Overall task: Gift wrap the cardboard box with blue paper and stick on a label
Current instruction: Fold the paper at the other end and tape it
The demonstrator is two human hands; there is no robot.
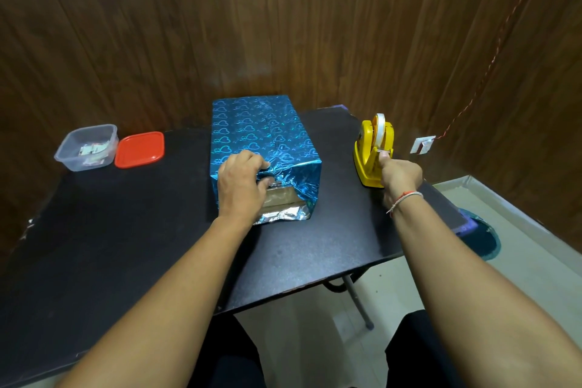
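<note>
Left hand (241, 181) fingers clamped on blue paper (261, 132) fold; right hand (400, 175) pinching dispenser (373, 151) tape.

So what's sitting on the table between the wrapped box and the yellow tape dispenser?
Nothing: in the head view only bare black table lies between the wrapped box and the tape dispenser.

Dim, even indoor light falls from above, and the upper corners darken. The blue paper (261, 129) glints with small highlights, and the black table (126, 246) carries a faint sheen at centre. Shadows are soft. Wide-angle distortion bends the frame's edges; the forearms at the bottom look stretched.
</note>
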